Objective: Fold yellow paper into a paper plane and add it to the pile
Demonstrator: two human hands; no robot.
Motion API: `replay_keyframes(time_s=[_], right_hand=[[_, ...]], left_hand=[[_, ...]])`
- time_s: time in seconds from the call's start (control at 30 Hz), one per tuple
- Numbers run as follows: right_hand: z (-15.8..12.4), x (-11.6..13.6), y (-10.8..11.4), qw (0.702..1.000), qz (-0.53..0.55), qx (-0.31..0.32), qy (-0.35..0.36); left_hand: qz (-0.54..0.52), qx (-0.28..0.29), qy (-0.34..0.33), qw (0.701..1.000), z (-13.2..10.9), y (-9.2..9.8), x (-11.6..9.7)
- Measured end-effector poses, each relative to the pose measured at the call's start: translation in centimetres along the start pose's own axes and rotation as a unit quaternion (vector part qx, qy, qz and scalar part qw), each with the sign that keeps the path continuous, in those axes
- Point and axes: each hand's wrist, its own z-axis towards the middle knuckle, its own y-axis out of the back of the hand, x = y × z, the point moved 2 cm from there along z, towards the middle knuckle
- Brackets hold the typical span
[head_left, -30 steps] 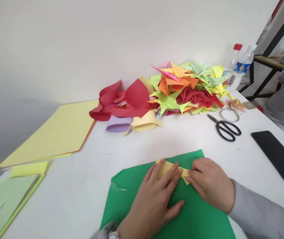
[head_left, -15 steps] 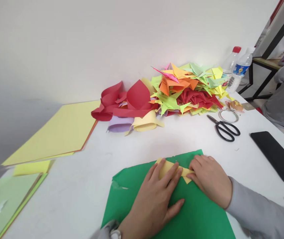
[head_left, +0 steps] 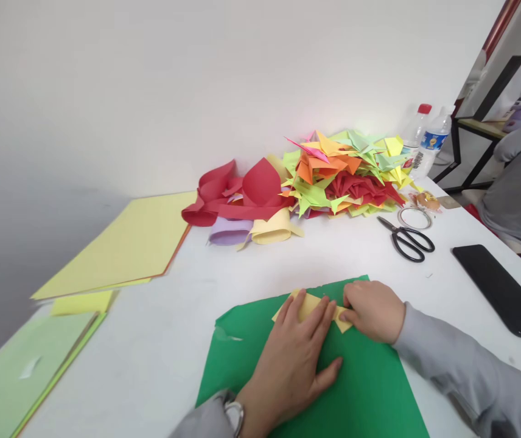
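A small folded piece of yellow paper (head_left: 308, 306) lies on a green sheet (head_left: 356, 389) in front of me. My left hand (head_left: 294, 356) rests flat across it, fingers stretched out and pressing on the paper, with the thumb spread onto the green sheet. At the paper's narrow right end, my right hand (head_left: 374, 310) is closed, fingers curled and thumb against the yellow strip. Part of the folded paper is covered by my left fingers.
Behind are a heap of folded paper cranes (head_left: 352, 176), rolled red paper shapes (head_left: 260, 188) and two bottles (head_left: 431, 143). Scissors (head_left: 409, 239), a tape roll (head_left: 414, 218) and a black phone (head_left: 500, 289) lie right. Yellow sheets (head_left: 123, 243) and green sheets (head_left: 27, 359) are stacked left.
My right hand has curled in more and moved slightly left along the yellow paper's end. The left hand stays flat on the paper. The camera view has shifted a little.
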Motion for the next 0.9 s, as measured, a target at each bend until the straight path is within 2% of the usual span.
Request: replay_keyframes(time_s=[0.1,0.3,0.43,0.53,0.6,0.67,0.77,0.83,0.9], right_hand=[[0.5,0.0,0.4,1.0,-0.002,0.019,-0.002],[0.5,-0.1,0.0,1.0,0.02,-0.005,-0.001],[0.2,-0.5,-0.9,0.997,0.069,-0.026,-0.001],[-0.2,-0.5,-1.3,0.992,0.103,-0.067,0.0],[-0.5,-0.2,-1.4,0.987,0.133,-0.088,0.014],[-0.7,0.2,-1.3,0.979,0.148,-0.128,0.056],[-0.9,0.6,-1.2,0.954,0.106,-0.24,0.146],[-1.0,0.8,-1.2,0.93,0.071,-0.304,0.195],[-1.1,0.8,-1.3,0.912,0.058,-0.34,0.222]], left_hand=[[0.005,0.003,0.022,1.0,0.2,-0.1,-0.6],[0.0,-0.006,0.038,0.999,0.2,-0.4,-0.7],[-0.007,-0.044,0.032,0.998,-0.4,-0.7,0.4],[-0.037,-0.116,0.082,0.989,-0.7,-0.3,1.9],[-0.108,-0.188,0.151,0.964,-0.8,0.3,3.1],[-0.226,-0.244,0.211,0.919,-0.9,1.2,4.3],[-0.392,-0.222,0.236,0.861,-0.9,2.3,5.3],[-0.439,-0.194,0.225,0.848,-0.9,3.0,5.4],[-0.449,-0.182,0.205,0.851,-0.9,3.4,5.3]])
